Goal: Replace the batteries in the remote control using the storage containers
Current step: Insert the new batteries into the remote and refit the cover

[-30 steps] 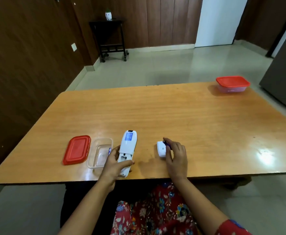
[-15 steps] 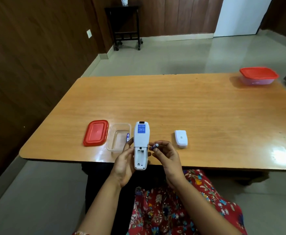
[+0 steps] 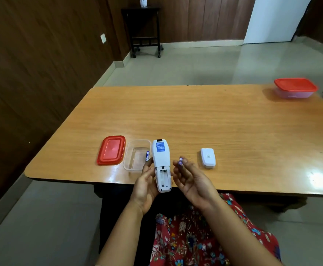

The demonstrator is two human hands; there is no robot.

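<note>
Left grip (image 3: 147, 181) curled round remote (image 3: 161, 166), back up, battery bay open, above near tabletop (image 3: 195, 116) edge. Right grip (image 3: 191, 179) pinches battery (image 3: 180, 161) just beside remote. Second battery (image 3: 147, 156) in open container (image 3: 139, 140).

Room: dark brown wood-panelled walls (image 3: 32, 73), glossy pale grey tile floor (image 3: 195, 64).
Orange-brown wooden table (image 3: 195, 116), reflected light on its near right corner. Black wheeled side table (image 3: 145, 25) at far wall, small white pot (image 3: 143, 2) on top. White door (image 3: 275, 18) far right; white switch plate (image 3: 103, 38) on left wall.
</note>
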